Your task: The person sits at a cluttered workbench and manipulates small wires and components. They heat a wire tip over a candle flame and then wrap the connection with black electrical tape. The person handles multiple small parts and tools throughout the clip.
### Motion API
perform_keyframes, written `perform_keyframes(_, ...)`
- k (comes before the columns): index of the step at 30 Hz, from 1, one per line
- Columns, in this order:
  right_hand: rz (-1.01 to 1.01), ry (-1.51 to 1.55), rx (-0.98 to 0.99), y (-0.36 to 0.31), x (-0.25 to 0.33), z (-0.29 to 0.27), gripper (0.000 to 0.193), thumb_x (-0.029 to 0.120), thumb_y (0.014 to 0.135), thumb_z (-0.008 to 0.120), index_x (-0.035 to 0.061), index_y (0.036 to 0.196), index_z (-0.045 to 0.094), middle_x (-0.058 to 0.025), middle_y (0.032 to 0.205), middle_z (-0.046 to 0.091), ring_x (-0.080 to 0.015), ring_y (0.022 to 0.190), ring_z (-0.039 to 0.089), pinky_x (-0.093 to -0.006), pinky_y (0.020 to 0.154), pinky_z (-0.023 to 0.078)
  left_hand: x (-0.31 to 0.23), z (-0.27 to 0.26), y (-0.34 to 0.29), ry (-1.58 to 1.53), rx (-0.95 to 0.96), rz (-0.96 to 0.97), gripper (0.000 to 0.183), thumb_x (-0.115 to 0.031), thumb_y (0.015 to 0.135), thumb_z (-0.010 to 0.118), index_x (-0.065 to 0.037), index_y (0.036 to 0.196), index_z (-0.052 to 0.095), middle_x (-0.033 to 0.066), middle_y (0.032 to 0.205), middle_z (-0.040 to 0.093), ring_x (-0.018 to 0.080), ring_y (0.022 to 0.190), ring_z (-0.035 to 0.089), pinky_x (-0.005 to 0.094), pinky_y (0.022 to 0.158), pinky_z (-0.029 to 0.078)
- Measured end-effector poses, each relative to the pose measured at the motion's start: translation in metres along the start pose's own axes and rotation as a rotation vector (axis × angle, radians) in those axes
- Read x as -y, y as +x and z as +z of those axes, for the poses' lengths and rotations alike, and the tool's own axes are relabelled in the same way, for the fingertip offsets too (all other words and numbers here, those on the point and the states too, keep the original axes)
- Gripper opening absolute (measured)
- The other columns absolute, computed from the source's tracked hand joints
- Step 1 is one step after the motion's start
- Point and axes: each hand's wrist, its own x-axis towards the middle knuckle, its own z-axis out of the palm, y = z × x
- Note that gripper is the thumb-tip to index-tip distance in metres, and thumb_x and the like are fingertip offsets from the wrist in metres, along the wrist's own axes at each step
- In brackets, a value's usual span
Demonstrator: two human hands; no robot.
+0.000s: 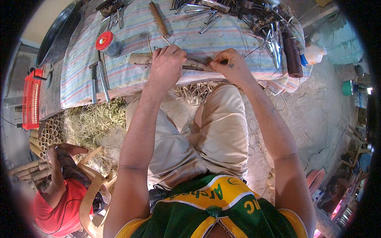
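Observation:
Near the front edge of the cloth-covered table, a tan, round wooden piece [139,59] lies crosswise beneath both hands. My left hand [168,65] is closed over it, knuckles up. A thin dark strip [194,68] runs along the wood between the hands. My right hand [233,67] pinches with thumb and fingers at the right end of the strip; what sits in the fingertips is too small to make out. Just beyond the left hand lies a tool with a long wooden handle [158,20]. A red-lidded jar [109,43] stands left of the wood.
Two metal hand tools [99,82] lie at the table's left front. Metal tubes [274,45] and dark bundles crowd the far right, beside a brown cylinder [293,55] and a white bottle [314,54]. A person in red [65,206] sits lower left, near bamboo tubes [49,131].

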Motion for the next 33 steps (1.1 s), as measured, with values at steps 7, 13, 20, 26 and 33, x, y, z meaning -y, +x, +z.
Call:
perform_keyframes(7, 0.074, -0.066, 0.097, 0.001, 0.005, -0.005, 0.028, 0.024, 0.075, 0.077, 0.001, 0.088, 0.071, -0.0161, 0.1, 0.063, -0.0297, 0.097, 0.062, -0.0376, 0.085, 0.048, -0.001, -0.001, 0.0, 0.016, 0.033, -0.025, 0.013, -0.014, 0.088, 0.061, -0.008, 0.098, 0.066, 0.0092, 0.099, 0.062, 0.0299, 0.099, 0.06, 0.0477, 0.092, 0.043)
perform_keyframes(13, 0.106, -0.095, 0.081, 0.002, 0.007, -0.003, 0.027, 0.024, 0.073, 0.076, 0.0014, 0.087, 0.071, -0.0157, 0.098, 0.063, -0.0288, 0.094, 0.063, -0.0369, 0.083, 0.049, -0.001, 0.0, 0.001, 0.015, 0.009, -0.011, 0.009, -0.01, 0.084, 0.064, -0.007, 0.093, 0.066, 0.0098, 0.097, 0.061, 0.0291, 0.098, 0.06, 0.0464, 0.09, 0.042)
perform_keyframes(20, 0.068, -0.061, 0.049, 0.007, 0.002, 0.003, 0.026, 0.026, 0.068, 0.074, 0.0031, 0.079, 0.071, -0.0202, 0.088, 0.065, -0.035, 0.086, 0.063, -0.0405, 0.081, 0.049, 0.001, -0.004, 0.003, 0.053, 0.101, -0.026, 0.017, -0.017, 0.087, 0.062, -0.007, 0.1, 0.065, 0.0119, 0.101, 0.062, 0.0326, 0.103, 0.058, 0.0509, 0.092, 0.043)
perform_keyframes(26, 0.049, -0.014, 0.03, 0.007, -0.003, 0.004, 0.026, 0.022, 0.069, 0.077, 0.0008, 0.082, 0.07, -0.0161, 0.086, 0.064, -0.0289, 0.085, 0.063, -0.0368, 0.079, 0.049, 0.014, -0.02, 0.005, -0.028, 0.214, -0.06, 0.02, -0.017, 0.086, 0.063, -0.005, 0.102, 0.067, 0.0126, 0.106, 0.063, 0.0333, 0.104, 0.058, 0.0502, 0.092, 0.044)
perform_keyframes(33, 0.137, 0.132, 0.055, 0.005, -0.015, 0.007, 0.027, 0.024, 0.07, 0.078, 0.0002, 0.08, 0.07, -0.0171, 0.091, 0.065, -0.0306, 0.087, 0.063, -0.0378, 0.079, 0.049, 0.11, -0.088, -0.049, 0.039, -0.235, -0.487, 0.014, -0.012, 0.082, 0.064, 0.0, 0.089, 0.067, 0.0199, 0.089, 0.067, 0.041, 0.086, 0.063, 0.0477, 0.077, 0.05)
